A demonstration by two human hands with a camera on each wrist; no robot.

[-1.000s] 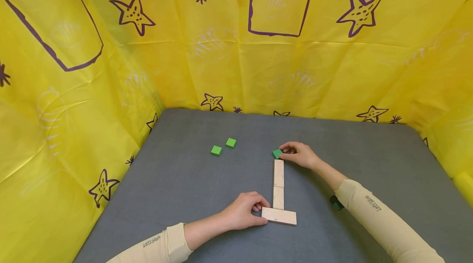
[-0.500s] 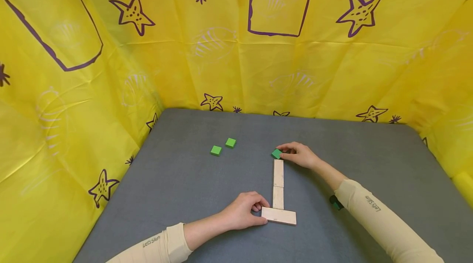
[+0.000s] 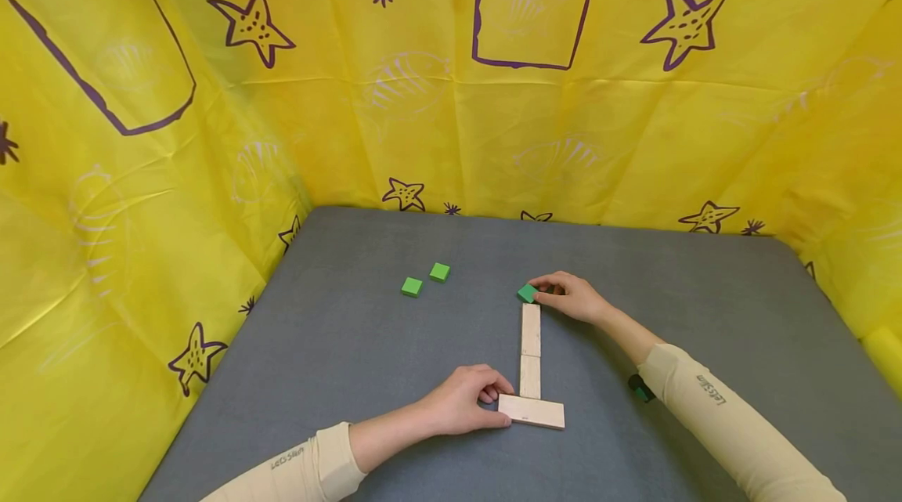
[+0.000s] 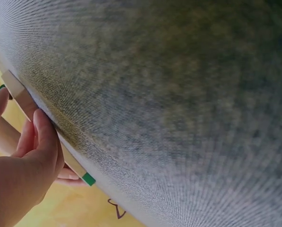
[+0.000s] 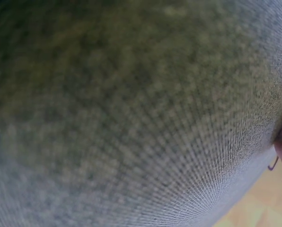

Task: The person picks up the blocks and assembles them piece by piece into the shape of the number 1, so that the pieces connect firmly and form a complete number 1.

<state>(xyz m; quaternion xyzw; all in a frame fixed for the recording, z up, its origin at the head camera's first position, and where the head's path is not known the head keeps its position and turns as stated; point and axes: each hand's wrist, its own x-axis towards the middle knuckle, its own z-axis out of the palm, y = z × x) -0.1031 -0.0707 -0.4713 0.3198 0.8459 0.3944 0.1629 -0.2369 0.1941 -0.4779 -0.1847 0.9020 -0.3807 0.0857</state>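
My right hand (image 3: 571, 298) pinches a dark green square tile (image 3: 527, 293) at the far end of a row of two pale wooden blocks (image 3: 532, 330). The tile sits turned a little, its near corner right at the block's end. Across the near end of the row lies another wooden block (image 3: 532, 411), forming an upside-down T. My left hand (image 3: 461, 402) holds that crosswise block by its left end, thumb on the near side and fingers on the far side. The left wrist view shows this block (image 4: 19, 94) between the fingers and the green tile (image 4: 89, 178) beyond.
Two light green tiles (image 3: 412, 287) lie apart, left of the row on the grey table (image 3: 338, 345). Yellow cloth walls (image 3: 451, 134) with purple starfish drawings surround the table's back and sides. A dark band (image 3: 640, 388) shows under the right sleeve.
The dark green tile has shifted slightly left and turned a little in my right hand's fingers. My left hand and the wooden blocks stay in place.
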